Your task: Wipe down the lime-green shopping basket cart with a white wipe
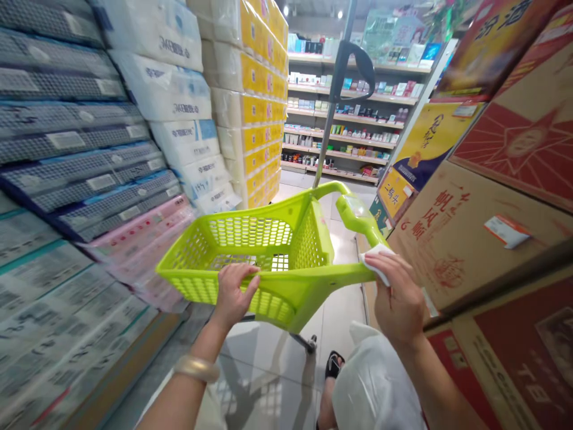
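Note:
A lime-green plastic shopping basket (250,239) is lifted at an angle in a shop aisle; nothing shows through its mesh. My left hand (233,292) grips its near rim, thumb over the edge. My right hand (396,292) presses a white wipe (375,258) against the basket's green handle bar (358,220). A bangle circles my left wrist. A white plastic bag (373,382) hangs by my right forearm.
Stacked packs of tissue and toilet paper (111,137) wall the left side. Red and brown cardboard cartons (483,227) stand close on the right. A black-handled pole (340,89) rises behind the basket. Stocked shelves (349,113) close the aisle's far end. My sandalled foot (333,364) is on the tiled floor.

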